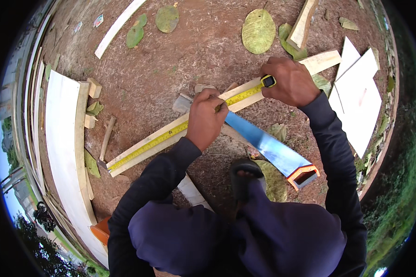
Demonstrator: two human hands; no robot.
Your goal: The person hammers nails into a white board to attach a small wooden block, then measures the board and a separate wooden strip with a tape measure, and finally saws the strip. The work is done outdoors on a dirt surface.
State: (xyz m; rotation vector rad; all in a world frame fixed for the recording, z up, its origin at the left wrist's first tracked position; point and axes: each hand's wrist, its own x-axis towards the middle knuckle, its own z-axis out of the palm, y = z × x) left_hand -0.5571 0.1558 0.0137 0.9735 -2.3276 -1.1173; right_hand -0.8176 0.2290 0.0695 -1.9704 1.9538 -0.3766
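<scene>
hands (203,121) curl palm-down: left (203,121) bunched over tape blade (148,146), hold unclear, right (291,83) clasping its case (268,81).

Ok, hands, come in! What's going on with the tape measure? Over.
Right hand gripping tape measure; left hand at its yellow blade, partway along. Blade stretched along wooden strip. In the way: nothing obvious; saw lying close by.

long dark sleeves (148,177), purple-blue trousers (175,235), dark open-toed sandal (240,188)
</scene>
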